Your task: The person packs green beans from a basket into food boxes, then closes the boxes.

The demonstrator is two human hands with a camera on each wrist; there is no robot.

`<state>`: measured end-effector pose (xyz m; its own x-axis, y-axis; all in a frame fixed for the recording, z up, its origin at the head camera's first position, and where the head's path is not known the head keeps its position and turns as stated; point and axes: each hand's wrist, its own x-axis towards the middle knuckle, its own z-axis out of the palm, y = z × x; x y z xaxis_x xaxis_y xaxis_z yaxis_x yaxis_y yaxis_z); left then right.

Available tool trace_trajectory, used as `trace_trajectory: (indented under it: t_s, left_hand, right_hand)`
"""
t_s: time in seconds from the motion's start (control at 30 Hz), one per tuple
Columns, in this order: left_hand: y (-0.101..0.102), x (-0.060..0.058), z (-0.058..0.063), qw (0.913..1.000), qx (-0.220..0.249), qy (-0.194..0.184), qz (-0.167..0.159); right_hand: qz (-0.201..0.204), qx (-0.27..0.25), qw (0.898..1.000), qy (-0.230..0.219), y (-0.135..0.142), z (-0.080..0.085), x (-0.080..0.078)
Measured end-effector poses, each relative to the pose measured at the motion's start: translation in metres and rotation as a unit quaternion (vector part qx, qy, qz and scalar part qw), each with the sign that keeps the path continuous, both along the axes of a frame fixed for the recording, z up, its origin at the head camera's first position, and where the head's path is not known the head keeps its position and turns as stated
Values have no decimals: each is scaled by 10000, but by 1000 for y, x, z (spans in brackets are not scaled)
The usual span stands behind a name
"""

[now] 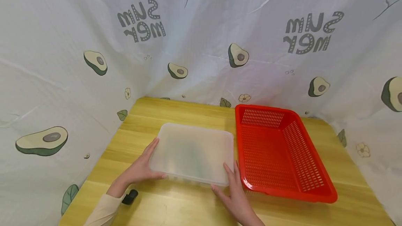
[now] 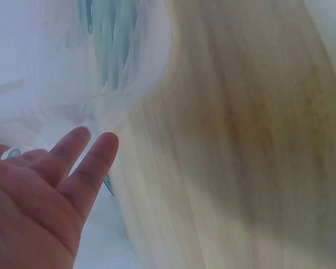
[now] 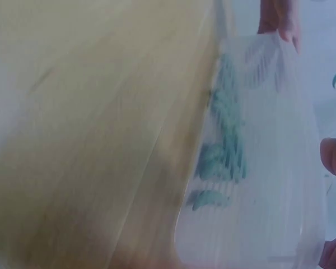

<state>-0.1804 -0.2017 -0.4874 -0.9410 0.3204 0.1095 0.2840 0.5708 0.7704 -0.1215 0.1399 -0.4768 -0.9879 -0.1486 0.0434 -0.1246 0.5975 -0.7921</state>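
Note:
A translucent plastic storage box (image 1: 193,152) with a frosted flat lid stands in the middle of the wooden table. Greenish contents (image 3: 218,151) show blurred through its wall; what they are is hidden by the plastic. My left hand (image 1: 142,168) touches the box's left side, thumb along the front edge and fingers fairly straight. In the left wrist view, extended fingers (image 2: 92,162) meet the box wall near a corner. At the front right corner, my right hand (image 1: 233,196) spreads its fingers along the right edge, with the thumb at the front edge.
A red plastic basket (image 1: 314,152) with slotted walls stands close to the box's right side. A small black object (image 1: 129,197) shows beside the left wrist. Behind the wooden table (image 1: 176,205) hangs a pale curtain (image 1: 201,79) printed with avocados.

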Motion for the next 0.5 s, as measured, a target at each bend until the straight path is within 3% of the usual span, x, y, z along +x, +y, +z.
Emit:
trace_trajectory:
  t_s: [0.1,0.33,0.4,0.5]
  left_hand:
    - [-4,0,0,10000,0,-42,-54]
    - [-15,8,9,9986,75,-522,-30]
    - [-19,10,16,9982,-252,-536,115]
    - [-23,10,32,9924,-1125,-268,431]
  right_hand:
    - [42,51,10000,3,-4,3,9]
    - [259,221,9993,163,-3,6,34]
    - [346,317,9987,181,1,8,41]
    - [502,531,9972,134,11,18,48]
